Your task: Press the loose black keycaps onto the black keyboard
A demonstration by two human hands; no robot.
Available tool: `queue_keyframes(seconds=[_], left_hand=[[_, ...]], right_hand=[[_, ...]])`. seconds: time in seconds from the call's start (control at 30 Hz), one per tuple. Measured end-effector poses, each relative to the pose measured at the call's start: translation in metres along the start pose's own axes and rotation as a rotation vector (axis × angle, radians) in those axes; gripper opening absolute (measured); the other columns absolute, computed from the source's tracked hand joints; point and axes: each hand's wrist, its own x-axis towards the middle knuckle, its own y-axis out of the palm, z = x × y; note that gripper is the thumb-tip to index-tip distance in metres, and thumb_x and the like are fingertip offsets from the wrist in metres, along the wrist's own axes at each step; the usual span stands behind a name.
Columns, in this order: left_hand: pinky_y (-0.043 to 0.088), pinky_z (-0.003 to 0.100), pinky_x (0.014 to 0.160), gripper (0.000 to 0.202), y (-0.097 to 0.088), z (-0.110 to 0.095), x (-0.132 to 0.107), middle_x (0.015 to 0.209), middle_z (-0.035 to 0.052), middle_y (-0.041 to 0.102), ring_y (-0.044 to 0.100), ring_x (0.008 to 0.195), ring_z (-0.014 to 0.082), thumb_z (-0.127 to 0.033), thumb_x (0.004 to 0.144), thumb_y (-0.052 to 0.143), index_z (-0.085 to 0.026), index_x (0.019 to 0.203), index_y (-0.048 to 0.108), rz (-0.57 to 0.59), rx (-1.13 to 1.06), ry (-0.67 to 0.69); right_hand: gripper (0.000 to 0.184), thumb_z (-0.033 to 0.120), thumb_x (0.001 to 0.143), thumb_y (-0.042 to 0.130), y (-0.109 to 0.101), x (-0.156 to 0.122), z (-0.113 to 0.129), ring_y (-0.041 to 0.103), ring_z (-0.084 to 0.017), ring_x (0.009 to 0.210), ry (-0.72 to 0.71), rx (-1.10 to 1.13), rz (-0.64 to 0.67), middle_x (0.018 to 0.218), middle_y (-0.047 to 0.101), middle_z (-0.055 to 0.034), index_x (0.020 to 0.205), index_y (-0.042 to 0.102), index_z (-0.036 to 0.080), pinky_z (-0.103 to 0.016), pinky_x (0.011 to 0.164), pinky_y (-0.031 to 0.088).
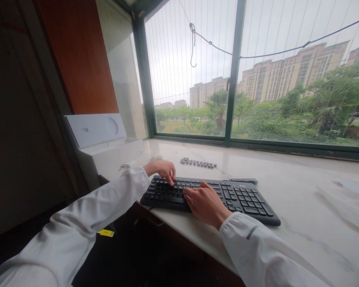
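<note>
A black keyboard (pixel 242 199) lies on a pale marble sill (pixel 302 187) in front of a wide window. My left hand (pixel 163 169) is over the keyboard's upper left keys, fingers curled down and pinched at one key. On the middle of the keyboard rests my right hand (pixel 206 203), its fingers bent and touching the keys. Both arms are in white sleeves. Behind the keyboard sits a short row of loose dark keycaps (pixel 198 162).
An open white box (pixel 107 147) with its lid raised stands at the left end of the sill. A small dark tool (pixel 243 180) lies just behind the keyboard's right part. A yellow tag (pixel 105 232) shows below the sill's edge. Window glass with thin wires rises behind.
</note>
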Motion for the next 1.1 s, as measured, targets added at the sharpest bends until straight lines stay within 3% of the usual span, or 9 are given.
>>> queue_keyframes(seconds=[0.2, 0.57, 1.1], left_hand=[[0.040, 0.021, 0.054, 0.046, 0.000, 0.011, 0.011, 0.077, 0.0004, 0.066, 0.051, 0.056, 0.0084, -0.051, 0.054, 0.077, -0.018, 0.085, 0.069, 0.076, -0.035, 0.056], [0.038, 0.020, 0.050, 0.039, 0.005, 0.015, 0.005, 0.068, -0.0026, 0.057, 0.046, 0.053, 0.0069, -0.048, 0.061, 0.073, -0.017, 0.082, 0.062, 0.117, -0.133, 0.212], [0.040, 0.021, 0.052, 0.035, 0.009, 0.015, 0.024, 0.068, -0.0028, 0.054, 0.047, 0.054, 0.0076, -0.040, 0.061, 0.076, -0.017, 0.082, 0.059, 0.235, -0.044, 0.137]], right_hand=[[0.026, 0.026, 0.095, 0.036, 0.001, 0.000, 0.000, 0.057, -0.012, 0.057, -0.005, -0.006, -0.014, 0.066, 0.067, -0.0001, 0.079, 0.055, 0.020, -0.031, 0.073, 0.023], [0.025, 0.025, 0.095, 0.036, -0.001, 0.000, 0.001, 0.058, -0.012, 0.059, 0.002, -0.011, 0.014, 0.068, 0.068, -0.0008, 0.081, 0.055, 0.020, -0.030, 0.075, 0.023], [0.024, 0.025, 0.096, 0.035, 0.002, 0.001, 0.001, 0.060, -0.013, 0.062, 0.008, 0.010, 0.003, 0.073, 0.069, -0.0009, 0.086, 0.056, 0.020, -0.030, 0.075, 0.024]])
